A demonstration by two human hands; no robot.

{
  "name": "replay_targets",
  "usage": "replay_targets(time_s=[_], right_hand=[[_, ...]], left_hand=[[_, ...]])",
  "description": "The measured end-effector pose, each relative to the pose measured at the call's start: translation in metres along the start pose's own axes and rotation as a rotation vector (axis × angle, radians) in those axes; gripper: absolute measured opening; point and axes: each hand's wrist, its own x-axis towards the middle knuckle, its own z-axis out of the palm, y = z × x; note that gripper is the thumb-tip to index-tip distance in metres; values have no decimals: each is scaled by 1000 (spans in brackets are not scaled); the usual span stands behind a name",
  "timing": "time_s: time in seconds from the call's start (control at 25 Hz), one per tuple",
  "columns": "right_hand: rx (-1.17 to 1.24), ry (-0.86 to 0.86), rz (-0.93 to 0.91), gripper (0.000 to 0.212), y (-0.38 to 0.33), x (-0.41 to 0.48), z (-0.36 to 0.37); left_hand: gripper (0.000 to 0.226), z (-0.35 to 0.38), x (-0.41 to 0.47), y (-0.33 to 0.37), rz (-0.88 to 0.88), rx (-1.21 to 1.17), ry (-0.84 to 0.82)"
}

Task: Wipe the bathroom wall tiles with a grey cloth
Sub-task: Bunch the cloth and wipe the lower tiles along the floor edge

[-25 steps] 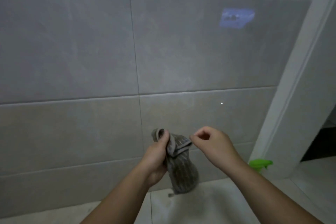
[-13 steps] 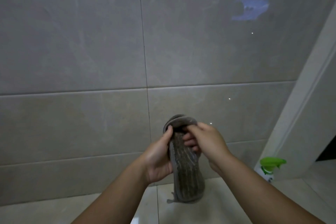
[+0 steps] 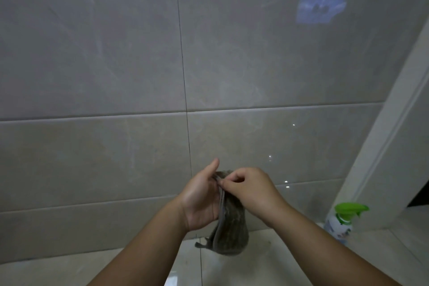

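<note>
A grey cloth (image 3: 231, 227) hangs folded between both hands, its lower end dangling above the floor. My left hand (image 3: 202, 197) holds its left side, thumb raised, the fingers hidden behind the fabric. My right hand (image 3: 249, 189) pinches the cloth's top edge with curled fingers. Large glossy grey wall tiles (image 3: 116, 53) fill the view straight ahead; the cloth is held in front of the lower tile row and does not touch it.
A white spray bottle with a green trigger (image 3: 341, 223) stands on the floor at the right, by a white door frame (image 3: 394, 123). Pale floor tiles (image 3: 267, 260) run below the wall. A blue window reflection (image 3: 321, 9) shows on the upper right tile.
The right hand went from pinching a cloth corner held apart, to the top of the cloth. Both hands now hold the folded cloth together. The view has shifted left and nearer the wall.
</note>
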Motion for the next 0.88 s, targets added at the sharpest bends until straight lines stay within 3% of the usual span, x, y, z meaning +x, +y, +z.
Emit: replay_targets(time_s=[0.24,0.32,0.56,0.64,0.76,0.8,0.88], right_hand=[[643,-184,310,11,1,3,-18],[801,-187,362,17,4,8,-31],[1125,88,289,14,35,25,-82],[1008,31,212,24,44,22,-94],[251,-46,123,51,55,20,-105],[17,-29,103,50,57,21,-106],[-235,43,57,26,59,20,-104]], left_hand=[[49,-3,-2,7,-13,112,70],[43,-10,-5,13,-10,153,131],[20,-31,-26,34,126,219,374],[17,-39,-32,39,147,278,438],[17,-48,-35,47,221,467,592],[15,-48,-35,47,262,527,629],[11,-48,-34,44,337,591,683]])
